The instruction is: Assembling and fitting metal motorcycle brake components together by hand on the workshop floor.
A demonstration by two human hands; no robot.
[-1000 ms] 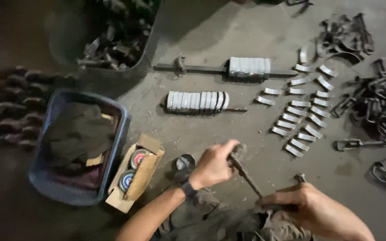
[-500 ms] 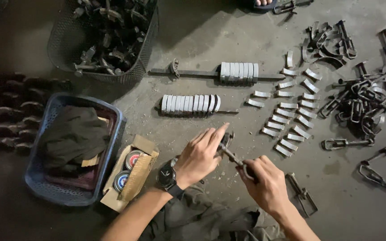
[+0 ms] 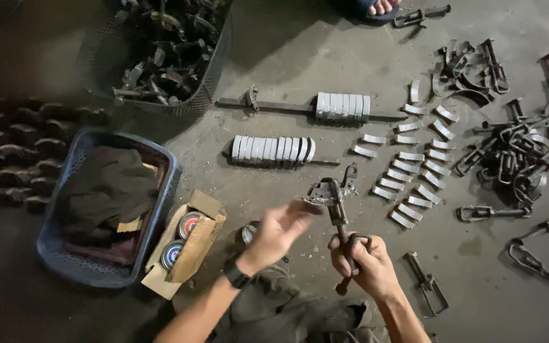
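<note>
The right hand [image 3: 360, 257] is clenched around the lower shaft of a dark metal clamp tool [image 3: 337, 209], holding it upright over the concrete floor [image 3: 325, 51]. The left hand [image 3: 281, 232], with a black watch [image 3: 235, 274] on its wrist, is loosely spread, its fingertips [image 3: 306, 206] touching the tool's upper head; it grips nothing firmly. Just right of the right hand, a similar clamp frame [image 3: 427, 282] lies flat on the floor. To the left of the left forearm sits an open cardboard box [image 3: 189, 244] holding round tins [image 3: 189, 223], and beside it a blue plastic basket [image 3: 58, 254] with dark cloth [image 3: 106, 184] in it. Beyond the hands, a row of pale metal plates [image 3: 273, 149] is threaded on a rod, and farther on a second rod [image 3: 255, 106] carries another stack of plates [image 3: 343, 107]. To the right, loose curved metal pieces [image 3: 414, 171] lie in rough rows, with a tangled heap of dark clamps [image 3: 516, 159] past them. At the far left, a mesh basket [image 3: 214, 70] is filled with dark metal parts [image 3: 160, 44]. At the top edge, a sandalled foot [image 3: 379, 7] of another person shows.
</note>
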